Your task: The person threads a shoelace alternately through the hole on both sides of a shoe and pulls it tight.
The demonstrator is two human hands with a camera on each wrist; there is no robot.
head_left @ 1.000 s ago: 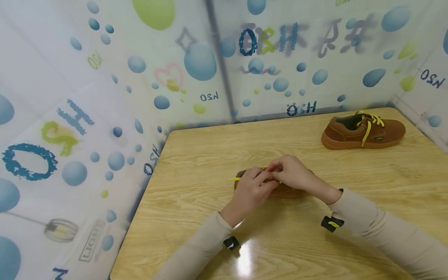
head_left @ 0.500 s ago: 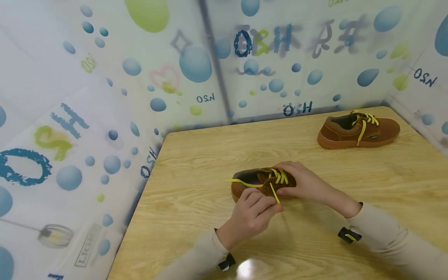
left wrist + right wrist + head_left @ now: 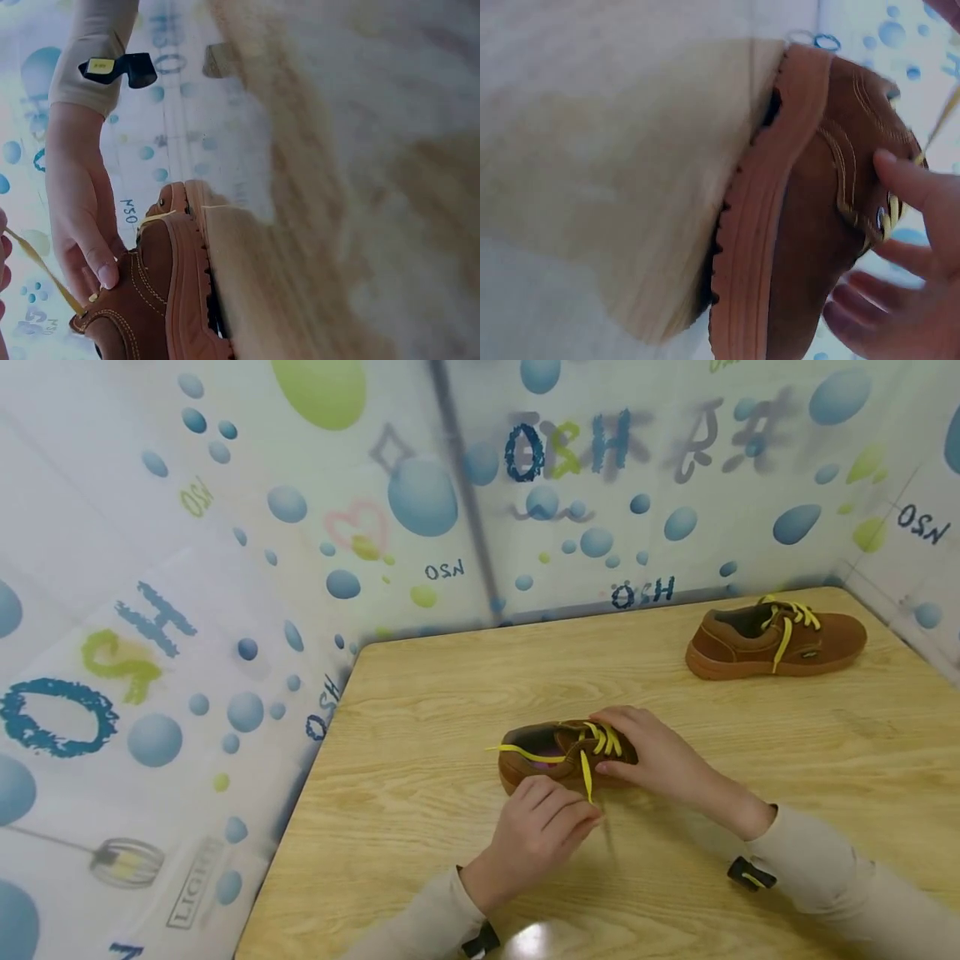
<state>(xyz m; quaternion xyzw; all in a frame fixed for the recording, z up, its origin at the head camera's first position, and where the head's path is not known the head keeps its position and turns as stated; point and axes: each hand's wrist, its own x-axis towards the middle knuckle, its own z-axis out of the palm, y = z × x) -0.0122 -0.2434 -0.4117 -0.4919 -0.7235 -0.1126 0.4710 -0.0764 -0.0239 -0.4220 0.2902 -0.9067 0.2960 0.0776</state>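
Note:
A brown low-cut shoe (image 3: 516,772) stands on the table with its toe to the right. My right hand (image 3: 671,768) grips its front part, thumb on the near side and fingers over the far side. In the right wrist view, that thumb (image 3: 900,172) presses the brown upper beside the eyelets. My left hand (image 3: 531,839), in front of the shoe, pinches one end of the yellow shoelace (image 3: 586,770), drawn toward me. The other lace end (image 3: 528,753) lies loose across the shoe's opening and sticks out past the heel. Fingertips of the left hand partly hide the pinched tip.
A second brown shoe (image 3: 821,647) with yellow laces stands at the table's back right. The wood-grain table (image 3: 420,710) meets a patterned wall (image 3: 480,602) behind and another at the left.
Both hands were together over the laces. The right hand has moved to grip the front of the shoe, while the left has drawn one lace end down toward me.

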